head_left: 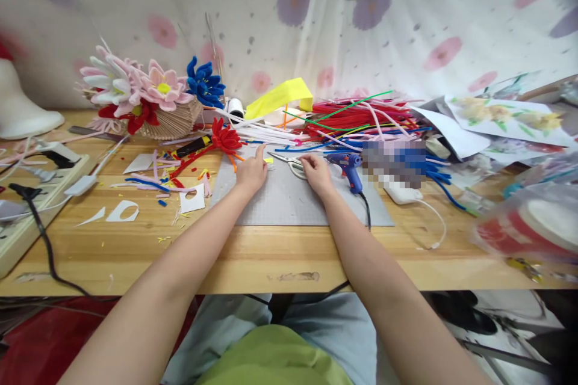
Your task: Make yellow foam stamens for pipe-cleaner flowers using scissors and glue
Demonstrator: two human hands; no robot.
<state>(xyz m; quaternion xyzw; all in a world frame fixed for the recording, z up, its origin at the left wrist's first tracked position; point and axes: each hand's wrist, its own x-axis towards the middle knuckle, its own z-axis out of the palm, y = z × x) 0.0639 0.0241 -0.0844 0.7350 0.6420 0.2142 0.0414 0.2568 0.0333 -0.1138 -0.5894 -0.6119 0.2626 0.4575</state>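
Over the grey cutting mat, my left hand is closed with one finger raised. A small yellow piece shows at its fingertips; the other fingers are mostly hidden behind the hand. My right hand has its fingers closed at the pale handles of the scissors, whose blades point left toward my left hand. Just right of that hand lies a blue hot glue gun, its cord running down over the mat. Behind my left hand stands a red fuzzy flower.
Bundles of colored pipe cleaners lie behind the mat, by a yellow strip. Finished flowers rest in a woven basket at back left. Paper scraps and a power strip are left; a bagged red tub stands right.
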